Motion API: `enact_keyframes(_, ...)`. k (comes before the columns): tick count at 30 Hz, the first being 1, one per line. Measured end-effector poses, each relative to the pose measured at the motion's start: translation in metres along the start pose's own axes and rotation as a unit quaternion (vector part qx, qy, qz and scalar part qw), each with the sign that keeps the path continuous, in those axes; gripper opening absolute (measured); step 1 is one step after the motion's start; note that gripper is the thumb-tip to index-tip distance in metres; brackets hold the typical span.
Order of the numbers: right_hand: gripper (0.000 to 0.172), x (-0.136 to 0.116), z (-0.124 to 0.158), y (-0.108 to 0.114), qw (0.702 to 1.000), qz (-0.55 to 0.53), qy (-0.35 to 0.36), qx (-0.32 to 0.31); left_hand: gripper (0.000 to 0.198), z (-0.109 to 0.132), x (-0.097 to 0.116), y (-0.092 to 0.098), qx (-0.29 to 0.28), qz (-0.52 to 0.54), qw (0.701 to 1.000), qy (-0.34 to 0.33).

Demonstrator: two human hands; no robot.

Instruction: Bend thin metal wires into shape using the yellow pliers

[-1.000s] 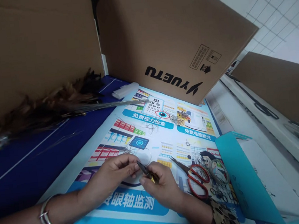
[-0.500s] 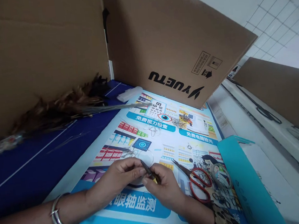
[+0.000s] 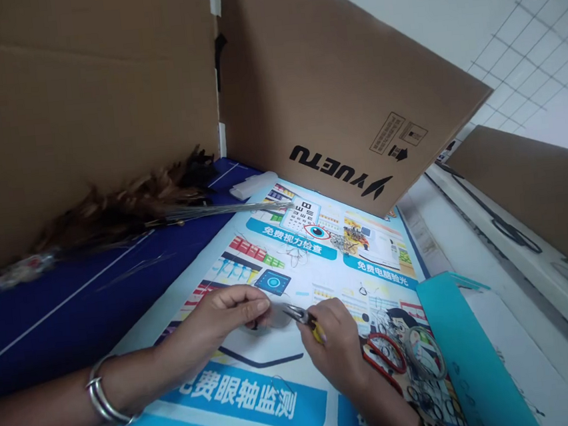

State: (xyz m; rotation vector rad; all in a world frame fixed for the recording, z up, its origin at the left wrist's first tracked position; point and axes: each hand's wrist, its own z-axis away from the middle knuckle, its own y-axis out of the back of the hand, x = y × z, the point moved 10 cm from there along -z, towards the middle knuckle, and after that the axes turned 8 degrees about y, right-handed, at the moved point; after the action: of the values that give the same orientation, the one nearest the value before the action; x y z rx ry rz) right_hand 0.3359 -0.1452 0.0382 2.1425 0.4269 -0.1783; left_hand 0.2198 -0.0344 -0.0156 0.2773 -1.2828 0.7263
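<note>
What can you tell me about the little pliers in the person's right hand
The pliers are small, with slim dark metal jaws tapering to a point and a bit of yellow showing at the handle. Most of the handle is hidden inside the right hand, which grips it. They lie nearly level above the printed poster, tips pointing left toward the fingertips of the left hand. The jaws look closed or nearly so; whether they pinch anything is too small to tell.

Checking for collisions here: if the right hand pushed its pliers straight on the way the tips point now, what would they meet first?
Probably the left hand. The right hand aims the pliers up-left, tips close to the left fingertips, which seem to pinch something thin. Depth is unclear from one view.
</note>
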Motion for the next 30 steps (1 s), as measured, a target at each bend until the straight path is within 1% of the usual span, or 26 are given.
enact_keyframes(4, 0.01, -0.007, 0.002, -0.003, 0.991, 0.114, 0.073, -0.021, 0.028, 0.0, -0.002, -0.003, -0.012, 0.019, 1.0, 0.016)
enact_keyframes(8, 0.015, -0.021, 0.002, -0.005, 0.97, 0.2, 0.132, -0.045, 0.029, 0.0, -0.003, -0.003, -0.005, 0.019, 1.0, 0.015)
enact_keyframes(11, 0.017, -0.03, 0.002, -0.005, 0.953, 0.248, 0.164, -0.057, 0.029, 0.0, -0.003, -0.002, 0.0, 0.011, 1.0, 0.015)
enact_keyframes(14, 0.021, -0.038, 0.002, -0.005, 0.942, 0.268, 0.193, -0.056, 0.028, -0.001, -0.004, -0.003, -0.007, 0.001, 1.0, 0.016)
enact_keyframes(18, 0.023, -0.042, 0.004, -0.004, 0.939, 0.27, 0.205, -0.052, 0.028, -0.002, -0.006, -0.006, -0.013, -0.003, 1.0, 0.022)
enact_keyframes(22, 0.025, -0.041, 0.005, -0.007, 0.938, 0.274, 0.203, -0.069, 0.026, -0.001, -0.01, -0.006, -0.01, -0.005, 0.999, 0.041)
enact_keyframes(30, 0.025, -0.043, 0.004, -0.006, 0.934, 0.28, 0.208, -0.074, 0.03, -0.002, -0.009, -0.005, -0.014, 0.008, 1.0, 0.025)
